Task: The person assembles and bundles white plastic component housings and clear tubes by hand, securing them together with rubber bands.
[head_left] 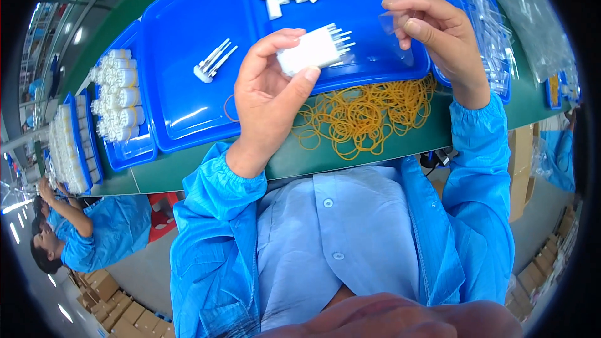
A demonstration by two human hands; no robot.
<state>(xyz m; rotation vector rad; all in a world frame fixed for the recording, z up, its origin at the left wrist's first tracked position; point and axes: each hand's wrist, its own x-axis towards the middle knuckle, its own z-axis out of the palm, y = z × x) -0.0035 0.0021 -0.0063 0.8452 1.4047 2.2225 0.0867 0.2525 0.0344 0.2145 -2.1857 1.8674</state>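
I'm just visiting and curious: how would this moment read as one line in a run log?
left hand: grips white pin bundle | right hand: pinches clear bag | green table: yellow rubber bands, blue tray

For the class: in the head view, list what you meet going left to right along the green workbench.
Banded white bundles in a small blue tray → loose white pins on the large blue tray → left hand gripping a white pin bundle → yellow rubber bands → right hand → clear plastic bags.
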